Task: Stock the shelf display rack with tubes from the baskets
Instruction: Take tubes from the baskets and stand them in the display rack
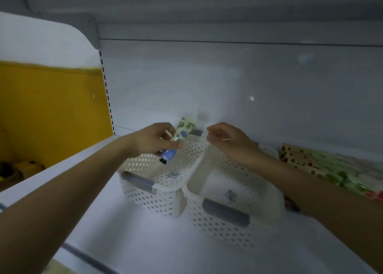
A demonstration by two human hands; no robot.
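Mid-pick: our left grip (pixel 153 140) clamps tubes (pixel 182 131), right grip (pixel 228 139) slack, empty; next we carry them right to the stocked row (pixel 323 166).

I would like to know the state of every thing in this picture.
left hand: grips the tube
tube: lifted over the left basket, tilted, dark cap down
right hand: holds nothing, fingers relaxed
left basket: upright on the shelf, nearly empty
right basket: upright beside it, nearly empty
stacked tubes: lying on the shelf, far right
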